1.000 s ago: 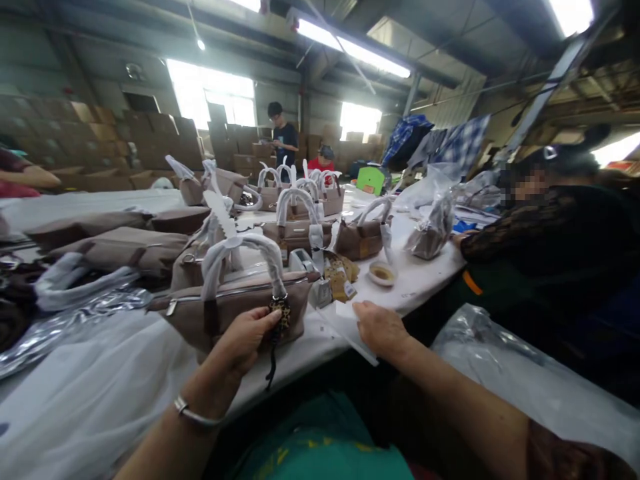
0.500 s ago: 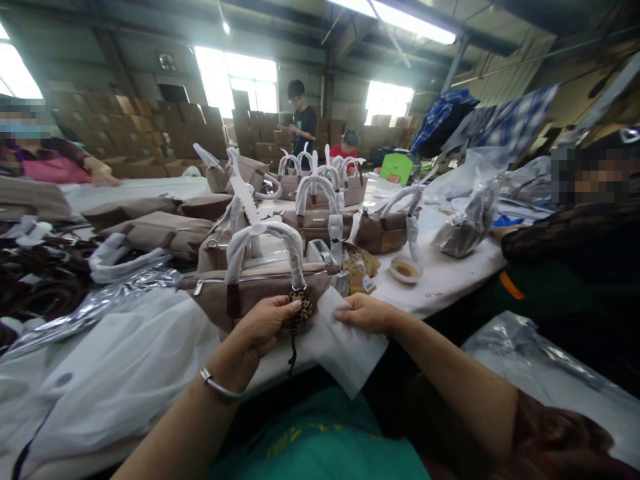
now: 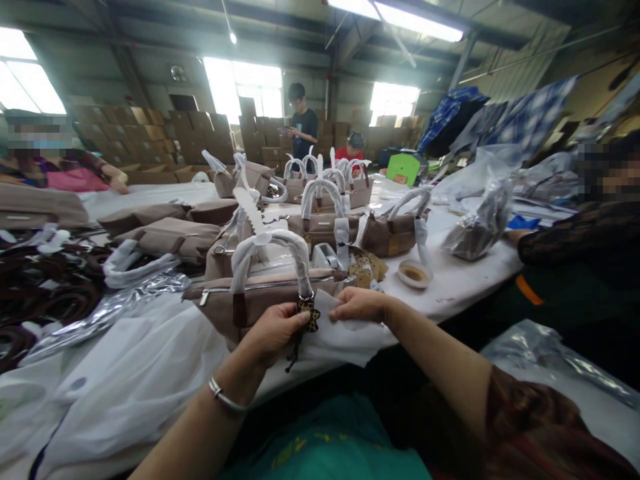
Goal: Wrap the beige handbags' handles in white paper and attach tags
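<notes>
Where left hand (image 3: 273, 330) pinches charm (image 3: 311, 314) and right hand (image 3: 361, 305) tissue (image 3: 345, 338), handbag (image 3: 260, 298) lengthwise left-right, handles up.

The long white-covered table (image 3: 453, 288) carried a taupe handbag (image 3: 260, 299) at its near edge, more handbags (image 3: 320, 223) with white-wrapped handles behind it, a tape dispenser (image 3: 325, 255), a small dish (image 3: 414, 274), leopard tags (image 3: 369, 265), crumpled silver film (image 3: 107, 312), white sheets (image 3: 125, 383) and dark straps (image 3: 43, 293).

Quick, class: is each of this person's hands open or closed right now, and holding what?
Left hand: closed, pinching the spotted charm on the handbag.
Right hand: closed, gripping the white paper.
</notes>
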The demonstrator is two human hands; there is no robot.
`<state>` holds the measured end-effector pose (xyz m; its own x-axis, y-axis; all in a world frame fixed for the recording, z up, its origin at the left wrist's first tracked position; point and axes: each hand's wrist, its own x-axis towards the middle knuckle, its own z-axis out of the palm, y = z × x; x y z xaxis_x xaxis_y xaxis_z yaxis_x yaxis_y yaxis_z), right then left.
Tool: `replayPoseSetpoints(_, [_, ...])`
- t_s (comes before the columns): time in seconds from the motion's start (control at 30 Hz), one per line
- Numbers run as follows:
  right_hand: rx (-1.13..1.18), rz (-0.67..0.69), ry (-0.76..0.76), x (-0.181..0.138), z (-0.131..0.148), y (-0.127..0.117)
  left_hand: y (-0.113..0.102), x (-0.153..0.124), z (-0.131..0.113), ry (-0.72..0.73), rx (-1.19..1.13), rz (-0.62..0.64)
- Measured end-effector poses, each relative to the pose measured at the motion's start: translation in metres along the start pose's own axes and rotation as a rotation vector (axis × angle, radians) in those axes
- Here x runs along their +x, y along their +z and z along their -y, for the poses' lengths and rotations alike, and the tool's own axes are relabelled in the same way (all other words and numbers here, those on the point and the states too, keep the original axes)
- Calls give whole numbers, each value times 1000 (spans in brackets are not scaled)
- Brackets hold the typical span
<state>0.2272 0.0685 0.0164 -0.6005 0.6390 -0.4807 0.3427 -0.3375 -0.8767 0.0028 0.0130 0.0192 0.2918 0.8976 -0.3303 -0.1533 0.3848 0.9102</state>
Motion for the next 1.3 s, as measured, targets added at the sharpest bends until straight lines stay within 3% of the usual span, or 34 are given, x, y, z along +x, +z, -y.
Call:
replayPoseSetpoints(0.23, [270, -51, -101, -8, -11, 8, 4, 7, 10, 170, 145, -109])
replayPoseSetpoints(0.4, [448, -55, -215, -14, -21, 7, 4, 7, 10, 159, 97, -126])
replayPoseSetpoints(0.6, [720, -113, -429, -58, -63, 20, 5, 10, 12, 135, -10, -156])
replayPoseSetpoints(0.7, [663, -177, -418, -65, -76, 39, 6, 12, 13, 129, 3, -152])
replayPoseSetpoints(0.8, [684, -325, -415, -51, -69, 53, 8, 11, 11, 129, 16, -167])
replayPoseSetpoints(0.93, [734, -463, -394, -36, -59, 51, 9, 5, 3, 104, 40, -198])
replayPoseSetpoints(1.13, [661, -447, -263, -51, -69, 32, 3, -2, -12, 47, 93, -177])
replayPoseSetpoints(1.3, [586, -387, -257, -48, -66, 37, 5, -1, -26, -42, 29, -155])
